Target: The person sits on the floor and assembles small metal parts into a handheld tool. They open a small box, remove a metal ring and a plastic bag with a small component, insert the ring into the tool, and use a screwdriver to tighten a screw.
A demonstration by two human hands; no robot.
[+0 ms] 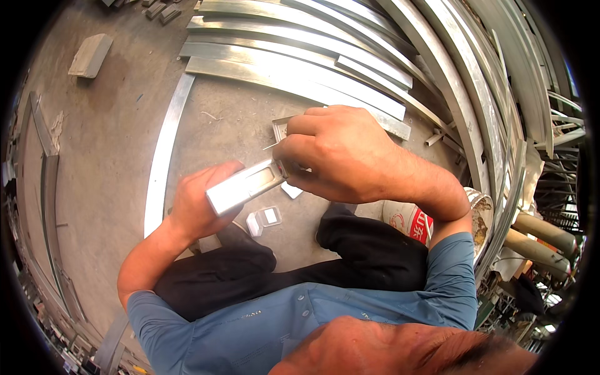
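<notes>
A short silver metal profile (237, 192) with a long rectangular slot in its face is held tilted in my left hand (195, 199), its fingers wrapped round the left end. Bent over the other end, my right hand (340, 153) has its fingers closed against the profile's end. A thin, light sliver sticks out past those fingertips; what they grip is mostly hidden. Below the hands, on the floor, lies a small clear plastic case (270, 216) with its lid open. Partly covered by my right hand is a small metal channel piece (279, 130).
Long silver metal bars (262, 70) lie across the floor ahead, with one strip (167, 153) running along the left. More long profiles (465, 81) curve past on the right. A white-and-red bucket (405, 220) stands beside my right knee. A pale block (91, 56) lies far left.
</notes>
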